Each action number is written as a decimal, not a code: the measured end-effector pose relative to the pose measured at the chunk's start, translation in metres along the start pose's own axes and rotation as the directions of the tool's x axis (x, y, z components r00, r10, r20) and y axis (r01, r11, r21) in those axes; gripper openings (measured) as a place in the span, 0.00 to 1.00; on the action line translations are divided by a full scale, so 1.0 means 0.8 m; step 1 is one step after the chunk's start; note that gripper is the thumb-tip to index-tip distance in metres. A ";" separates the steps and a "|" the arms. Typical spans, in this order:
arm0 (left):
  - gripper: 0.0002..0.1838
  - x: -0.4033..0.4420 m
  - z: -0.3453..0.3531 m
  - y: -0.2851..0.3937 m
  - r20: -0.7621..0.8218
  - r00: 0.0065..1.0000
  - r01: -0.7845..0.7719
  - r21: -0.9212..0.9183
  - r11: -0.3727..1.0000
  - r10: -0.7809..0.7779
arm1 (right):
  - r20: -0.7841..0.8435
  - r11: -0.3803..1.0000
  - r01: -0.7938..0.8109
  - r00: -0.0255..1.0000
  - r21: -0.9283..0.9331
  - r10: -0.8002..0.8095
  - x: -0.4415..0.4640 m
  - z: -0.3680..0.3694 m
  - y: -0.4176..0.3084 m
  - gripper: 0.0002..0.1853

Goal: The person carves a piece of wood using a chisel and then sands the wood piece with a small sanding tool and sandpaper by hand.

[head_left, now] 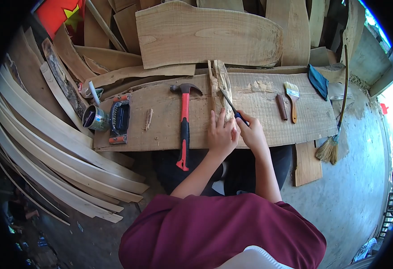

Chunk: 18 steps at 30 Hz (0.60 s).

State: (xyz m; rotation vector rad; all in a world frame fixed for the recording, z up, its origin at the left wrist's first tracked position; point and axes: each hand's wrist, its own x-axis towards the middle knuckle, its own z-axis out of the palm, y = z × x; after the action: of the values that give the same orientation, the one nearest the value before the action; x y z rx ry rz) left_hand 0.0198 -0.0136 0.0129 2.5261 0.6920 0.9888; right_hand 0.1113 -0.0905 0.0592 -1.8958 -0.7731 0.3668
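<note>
A rough, splintered strip of wood lies lengthwise on the wide plank in front of me. My left hand rests on its near end, fingers stretched out and apart. In my right hand, closed round the dark handle, is a slim pointed tool with a long narrow dark blade. Its tip touches the strip or sits just over it; whether it is a chisel or a screwdriver I cannot make out. Left of the strip lies a claw hammer with a red and black handle.
On the plank lie a sanding block, a wood chip, a brown cylinder, a paintbrush and a dark cloth. A can stands at left. Curved wood strips and a broom flank the plank.
</note>
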 end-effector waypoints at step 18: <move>0.20 -0.003 0.002 -0.005 0.024 0.999 -0.027 0.000 1.000 0.027 | -0.299 0.935 0.093 0.933 -0.342 -0.202 -0.019 -0.014 -0.025 0.14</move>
State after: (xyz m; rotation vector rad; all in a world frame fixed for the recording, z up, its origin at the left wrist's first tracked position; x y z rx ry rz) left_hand 0.0181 -0.0115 0.0086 2.5496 0.6532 0.9659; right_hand 0.0997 -0.1026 0.0806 -2.1123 -0.7760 -0.1865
